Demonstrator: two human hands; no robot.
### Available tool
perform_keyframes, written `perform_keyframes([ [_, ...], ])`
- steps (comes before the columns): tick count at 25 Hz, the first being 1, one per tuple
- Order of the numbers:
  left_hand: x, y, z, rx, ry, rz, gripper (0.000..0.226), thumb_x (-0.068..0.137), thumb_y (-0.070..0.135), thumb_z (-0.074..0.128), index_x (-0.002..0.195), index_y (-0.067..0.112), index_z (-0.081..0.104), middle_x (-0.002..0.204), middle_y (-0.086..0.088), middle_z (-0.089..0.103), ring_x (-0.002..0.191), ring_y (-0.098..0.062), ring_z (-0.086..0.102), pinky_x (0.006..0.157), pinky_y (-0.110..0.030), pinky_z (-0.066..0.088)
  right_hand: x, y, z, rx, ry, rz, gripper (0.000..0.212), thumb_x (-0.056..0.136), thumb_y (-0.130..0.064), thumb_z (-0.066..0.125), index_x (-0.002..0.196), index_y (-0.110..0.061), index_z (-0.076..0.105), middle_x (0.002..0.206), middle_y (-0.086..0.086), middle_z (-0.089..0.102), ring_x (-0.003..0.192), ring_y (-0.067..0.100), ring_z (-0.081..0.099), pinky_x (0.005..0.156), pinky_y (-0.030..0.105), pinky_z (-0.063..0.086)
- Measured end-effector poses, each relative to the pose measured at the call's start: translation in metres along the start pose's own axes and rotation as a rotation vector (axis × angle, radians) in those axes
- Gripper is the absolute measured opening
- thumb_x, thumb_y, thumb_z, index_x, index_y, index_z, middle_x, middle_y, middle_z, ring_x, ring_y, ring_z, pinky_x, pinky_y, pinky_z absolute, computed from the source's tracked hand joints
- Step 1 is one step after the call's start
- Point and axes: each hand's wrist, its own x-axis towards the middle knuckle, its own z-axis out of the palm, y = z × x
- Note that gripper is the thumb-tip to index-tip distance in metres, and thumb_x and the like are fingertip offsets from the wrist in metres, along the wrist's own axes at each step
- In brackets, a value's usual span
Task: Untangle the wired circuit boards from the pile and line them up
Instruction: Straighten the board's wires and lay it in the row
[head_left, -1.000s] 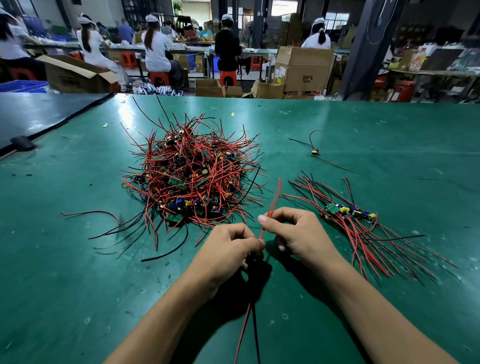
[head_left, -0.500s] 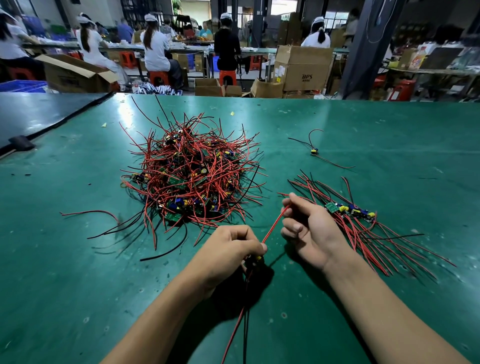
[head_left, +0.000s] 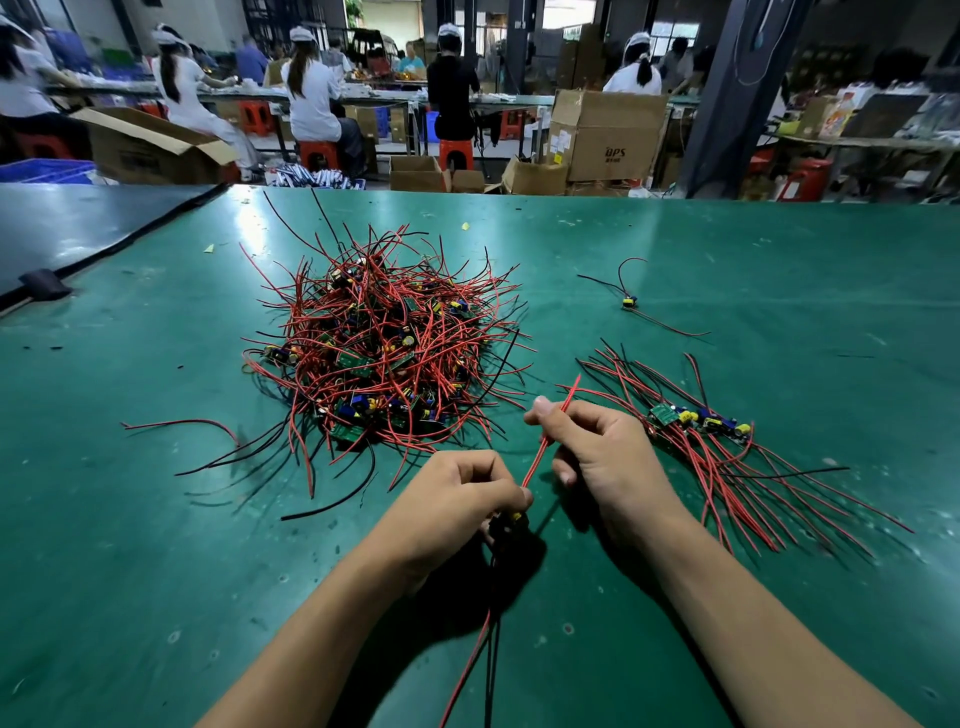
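Observation:
A tangled pile of wired circuit boards, red and black leads around small green boards, lies on the green table left of centre. To the right, a few sorted boards lie in a row with their wires fanned toward me. My left hand is closed around one small board, mostly hidden in the fist; its red and black leads trail toward me. My right hand pinches that board's red wires, which rise up and away between thumb and fingers.
One lone board with thin wires lies farther back on the right. A black clip sits at the seam with the neighbouring table on the left. Cardboard boxes and seated workers fill the background beyond the far edge.
My right hand slid along the red wires away from my left hand, toward the sorted row, then eased back a little. My left hand stayed put, still holding the board.

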Motion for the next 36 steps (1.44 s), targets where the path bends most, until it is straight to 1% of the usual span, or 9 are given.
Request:
perform_keyframes([
  [7, 0.002, -0.003, -0.004, -0.017, -0.070, -0.007, 0.035, 0.082, 0.001, 0.068, 0.054, 0.015, 0.052, 0.053, -0.001, 0.049, 0.048, -0.013, 0.044, 0.051, -0.023, 0.037, 0.010, -0.001, -0.009, 0.109, 0.259, -0.126, 0.034, 0.092, -0.036, 0.069, 0.076, -0.005, 0.069, 0.050, -0.008, 0.050, 0.032, 0.007, 0.032, 0.035, 0.013, 0.023],
  [12, 0.003, -0.007, -0.002, -0.034, -0.010, 0.018, 0.028, 0.084, 0.007, 0.070, 0.059, 0.015, 0.060, 0.058, -0.002, 0.057, 0.052, -0.012, 0.051, 0.050, -0.020, 0.043, 0.012, -0.008, -0.008, 0.246, 0.310, 0.011, 0.058, 0.094, -0.058, 0.055, 0.068, -0.007, 0.064, 0.052, -0.002, 0.047, 0.033, 0.010, 0.036, 0.036, 0.018, 0.028],
  [15, 0.007, -0.009, 0.003, -0.177, 0.131, 0.042, 0.019, 0.090, 0.020, 0.067, 0.075, 0.009, 0.071, 0.080, -0.016, 0.071, 0.067, -0.019, 0.064, 0.060, -0.024, 0.055, 0.001, -0.006, -0.008, 0.031, 0.167, 0.003, 0.055, 0.082, -0.068, 0.061, 0.078, -0.013, 0.070, 0.055, -0.001, 0.051, 0.038, 0.014, 0.041, 0.041, 0.021, 0.030],
  [18, 0.009, -0.010, 0.003, -0.274, 0.114, 0.014, 0.038, 0.092, 0.042, 0.056, 0.094, 0.009, 0.075, 0.096, -0.016, 0.075, 0.088, -0.025, 0.072, 0.082, -0.033, 0.060, -0.013, -0.001, 0.003, -0.285, -0.005, -0.108, 0.031, 0.078, -0.047, 0.081, 0.082, -0.021, 0.065, 0.062, -0.003, 0.051, 0.048, 0.013, 0.045, 0.045, 0.025, 0.037],
  [21, 0.009, -0.008, 0.001, -0.245, 0.079, -0.027, 0.050, 0.089, 0.059, 0.043, 0.107, 0.020, 0.068, 0.101, 0.000, 0.076, 0.096, -0.013, 0.072, 0.091, -0.034, 0.053, -0.020, 0.001, 0.013, -0.602, -0.051, -0.230, 0.033, 0.072, -0.026, 0.086, 0.092, -0.026, 0.060, 0.073, -0.009, 0.058, 0.056, 0.003, 0.048, 0.058, 0.021, 0.045],
  [25, 0.009, -0.009, 0.001, -0.312, 0.051, -0.055, 0.053, 0.087, 0.060, 0.041, 0.120, 0.022, 0.060, 0.106, 0.009, 0.075, 0.101, -0.008, 0.070, 0.090, -0.030, 0.054, -0.018, 0.001, 0.008, -0.642, 0.054, -0.305, 0.027, 0.074, -0.016, 0.083, 0.093, -0.024, 0.064, 0.073, -0.006, 0.066, 0.056, 0.000, 0.051, 0.060, 0.013, 0.044],
  [29, 0.009, -0.008, 0.003, -0.321, 0.094, -0.069, 0.053, 0.092, 0.055, 0.043, 0.121, 0.015, 0.063, 0.112, -0.001, 0.073, 0.100, -0.015, 0.071, 0.088, -0.033, 0.057, -0.001, -0.005, -0.016, -0.728, 0.252, -0.373, 0.023, 0.078, -0.016, 0.082, 0.097, -0.023, 0.069, 0.080, -0.007, 0.068, 0.063, 0.004, 0.056, 0.066, 0.011, 0.044],
  [33, 0.010, -0.009, 0.003, -0.287, 0.085, -0.068, 0.051, 0.097, 0.047, 0.040, 0.111, 0.006, 0.067, 0.106, -0.008, 0.075, 0.097, -0.022, 0.072, 0.088, -0.037, 0.057, 0.010, -0.012, -0.047, -0.905, 0.486, -0.413, 0.030, 0.084, -0.021, 0.076, 0.114, -0.019, 0.071, 0.106, 0.005, 0.069, 0.095, 0.023, 0.063, 0.090, 0.031, 0.047],
  [36, 0.010, -0.009, 0.003, -0.283, 0.088, -0.064, 0.048, 0.098, 0.044, 0.042, 0.108, 0.005, 0.068, 0.103, -0.010, 0.075, 0.096, -0.024, 0.072, 0.089, -0.038, 0.057, 0.014, -0.011, -0.059, -1.088, 0.520, -0.315, 0.035, 0.088, -0.024, 0.072, 0.122, -0.015, 0.069, 0.115, 0.013, 0.067, 0.110, 0.035, 0.059, 0.098, 0.045, 0.046],
])
